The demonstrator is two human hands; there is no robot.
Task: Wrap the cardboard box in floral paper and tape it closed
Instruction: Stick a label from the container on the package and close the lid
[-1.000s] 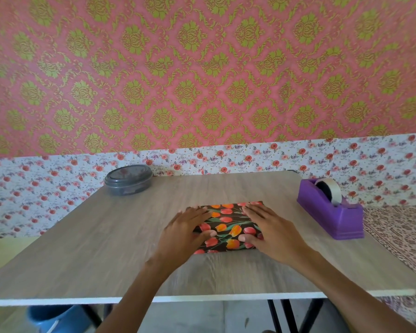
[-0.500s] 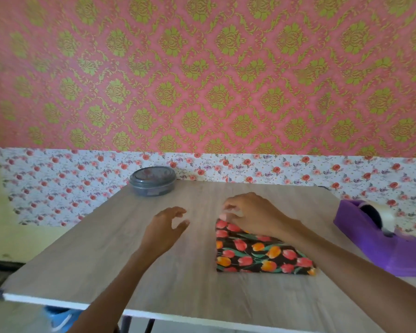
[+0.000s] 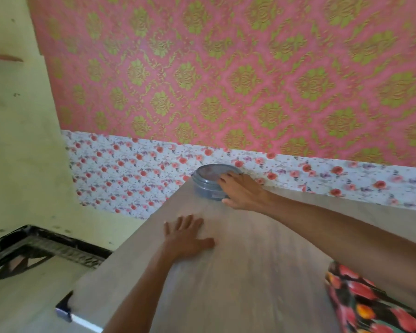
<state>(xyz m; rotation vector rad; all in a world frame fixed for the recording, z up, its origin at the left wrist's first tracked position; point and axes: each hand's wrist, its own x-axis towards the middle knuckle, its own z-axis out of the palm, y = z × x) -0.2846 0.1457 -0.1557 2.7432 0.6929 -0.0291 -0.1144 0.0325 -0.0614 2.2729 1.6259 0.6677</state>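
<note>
Box in floral paper (image 3: 360, 306) sits at btm-right of view on table (image 3: 250, 280), partly cut off by frame & crossed by R forearm (image 3: 346, 236). L hand (image 3: 187, 236) lies flat on bare tabletop, well apart from box, fingers spread. R hand (image 3: 243, 191) is at table's far side, clasping round grey tub (image 3: 207, 183): fingers close together over lid, thumb by its near wall. Pic a bit blurred.

The wrapped box (image 3: 360, 306), at the table (image 3: 262, 272) edge nearest the person, is cut off by the picture's corner and overlapped by the right forearm (image 3: 346, 236). The right hand (image 3: 241, 191) covers part of the grey lidded container (image 3: 205, 182); grip indeterminate.
</note>
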